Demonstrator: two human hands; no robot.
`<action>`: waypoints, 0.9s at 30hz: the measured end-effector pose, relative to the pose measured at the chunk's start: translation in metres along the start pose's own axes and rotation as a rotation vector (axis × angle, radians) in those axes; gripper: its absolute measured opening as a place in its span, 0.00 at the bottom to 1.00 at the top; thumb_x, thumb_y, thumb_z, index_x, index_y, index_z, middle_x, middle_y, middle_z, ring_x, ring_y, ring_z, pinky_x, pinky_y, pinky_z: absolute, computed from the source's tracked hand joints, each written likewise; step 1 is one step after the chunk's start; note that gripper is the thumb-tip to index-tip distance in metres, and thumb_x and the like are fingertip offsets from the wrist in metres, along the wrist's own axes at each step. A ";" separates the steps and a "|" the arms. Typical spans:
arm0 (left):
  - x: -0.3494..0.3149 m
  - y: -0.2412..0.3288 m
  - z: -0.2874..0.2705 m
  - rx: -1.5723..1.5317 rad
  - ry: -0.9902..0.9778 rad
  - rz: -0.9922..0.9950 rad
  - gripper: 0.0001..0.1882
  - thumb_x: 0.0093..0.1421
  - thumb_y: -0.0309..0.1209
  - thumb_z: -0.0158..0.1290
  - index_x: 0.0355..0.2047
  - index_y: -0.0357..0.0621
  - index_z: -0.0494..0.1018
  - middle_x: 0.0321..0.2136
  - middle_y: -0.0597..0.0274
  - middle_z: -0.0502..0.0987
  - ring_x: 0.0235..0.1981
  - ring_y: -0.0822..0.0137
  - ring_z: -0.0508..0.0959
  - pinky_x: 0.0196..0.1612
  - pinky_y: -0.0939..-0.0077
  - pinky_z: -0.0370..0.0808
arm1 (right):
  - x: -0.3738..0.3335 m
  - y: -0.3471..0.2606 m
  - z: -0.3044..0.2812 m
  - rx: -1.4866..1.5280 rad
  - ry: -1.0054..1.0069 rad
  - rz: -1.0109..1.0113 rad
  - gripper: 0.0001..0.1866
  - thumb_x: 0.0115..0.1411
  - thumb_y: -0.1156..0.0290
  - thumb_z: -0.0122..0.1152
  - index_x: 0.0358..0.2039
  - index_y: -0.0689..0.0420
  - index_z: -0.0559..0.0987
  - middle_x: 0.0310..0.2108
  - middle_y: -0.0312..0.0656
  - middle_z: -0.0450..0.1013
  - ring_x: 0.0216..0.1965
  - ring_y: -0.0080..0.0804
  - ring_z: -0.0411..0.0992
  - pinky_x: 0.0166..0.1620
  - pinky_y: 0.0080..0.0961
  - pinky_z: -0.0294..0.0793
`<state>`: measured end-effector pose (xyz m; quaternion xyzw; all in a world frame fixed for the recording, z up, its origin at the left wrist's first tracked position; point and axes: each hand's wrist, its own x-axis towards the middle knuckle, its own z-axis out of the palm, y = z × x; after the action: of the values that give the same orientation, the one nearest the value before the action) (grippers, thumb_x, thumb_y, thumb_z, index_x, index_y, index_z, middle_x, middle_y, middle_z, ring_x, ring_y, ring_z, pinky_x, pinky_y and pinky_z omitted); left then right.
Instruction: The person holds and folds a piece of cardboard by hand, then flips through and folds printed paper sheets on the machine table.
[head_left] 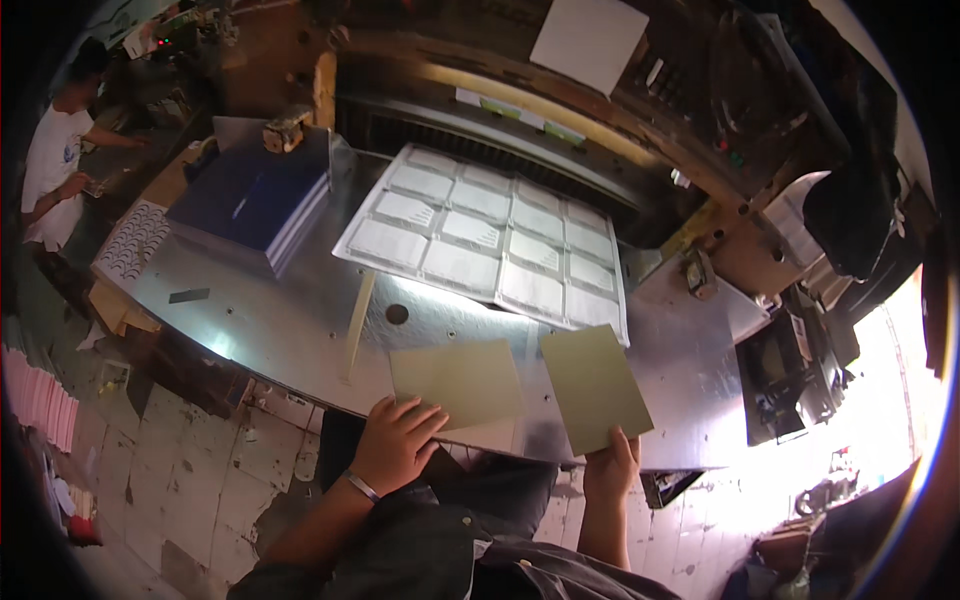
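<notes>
My right hand point(612, 465) grips the lower edge of a greenish-tan rectangular board point(596, 388), tilted over the table's near edge. The thumb lies on top, and the fingers behind it are hidden. A second board point(458, 380) of the same colour lies on the metal table to the left. My left hand point(400, 440) rests on its near left corner, with fingers spread and slightly bent. Beyond the boards is a large printed sheet point(490, 235) with a grid of pale panels, lying toward the machine's slot.
A stack with a dark blue top point(255, 190) stands at the table's left. A wooden block point(286, 132) sits on its back. The metal tabletop point(300, 330) has several holes and a narrow tan strip point(358, 325). Another person point(62, 160) stands at far left.
</notes>
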<state>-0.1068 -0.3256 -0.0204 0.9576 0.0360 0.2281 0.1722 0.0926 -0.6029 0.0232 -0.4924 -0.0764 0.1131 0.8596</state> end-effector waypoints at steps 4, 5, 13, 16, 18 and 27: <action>0.004 0.006 -0.013 -0.125 0.027 -0.085 0.28 0.52 0.33 0.65 0.55 0.53 0.76 0.55 0.66 0.75 0.59 0.59 0.70 0.62 0.50 0.63 | -0.001 0.000 0.013 0.016 0.040 0.024 0.17 0.70 0.74 0.51 0.59 0.55 0.71 0.52 0.42 0.75 0.50 0.37 0.77 0.49 0.38 0.81; 0.003 0.004 -0.013 -0.128 0.019 -0.080 0.28 0.52 0.33 0.65 0.55 0.53 0.76 0.55 0.66 0.75 0.59 0.59 0.70 0.62 0.50 0.63 | -0.001 -0.002 0.017 0.056 0.053 0.020 0.15 0.70 0.75 0.51 0.56 0.55 0.72 0.50 0.42 0.76 0.49 0.36 0.78 0.48 0.38 0.82; 0.004 -0.005 -0.018 -0.085 0.246 0.092 0.11 0.57 0.30 0.64 0.41 0.47 0.81 0.43 0.65 0.83 0.49 0.59 0.81 0.60 0.45 0.70 | -0.009 0.000 0.016 0.229 0.048 0.103 0.15 0.69 0.75 0.52 0.56 0.57 0.72 0.51 0.44 0.75 0.48 0.39 0.78 0.52 0.42 0.81; 0.015 -0.001 -0.024 -0.359 0.425 0.012 0.09 0.58 0.28 0.64 0.40 0.43 0.81 0.37 0.59 0.84 0.39 0.56 0.84 0.48 0.57 0.79 | -0.015 -0.015 0.032 0.351 0.060 0.075 0.19 0.67 0.74 0.54 0.58 0.59 0.70 0.51 0.46 0.75 0.46 0.41 0.79 0.45 0.42 0.84; 0.021 0.007 -0.031 -0.380 0.476 -0.055 0.09 0.59 0.27 0.63 0.40 0.41 0.81 0.35 0.56 0.84 0.37 0.56 0.85 0.44 0.63 0.80 | -0.014 -0.020 0.012 0.340 -0.081 0.118 0.20 0.67 0.70 0.55 0.58 0.62 0.69 0.50 0.50 0.75 0.38 0.42 0.80 0.34 0.36 0.85; 0.041 0.003 -0.005 -0.637 0.472 -0.380 0.09 0.61 0.30 0.62 0.38 0.37 0.81 0.30 0.52 0.84 0.31 0.57 0.85 0.35 0.70 0.80 | -0.019 -0.025 0.050 -0.420 -0.328 -0.104 0.14 0.58 0.77 0.66 0.46 0.64 0.78 0.37 0.47 0.79 0.39 0.43 0.80 0.32 0.37 0.83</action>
<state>-0.0728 -0.3203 0.0022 0.7548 0.1776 0.4045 0.4849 0.0653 -0.5792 0.0699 -0.6305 -0.2614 0.1286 0.7194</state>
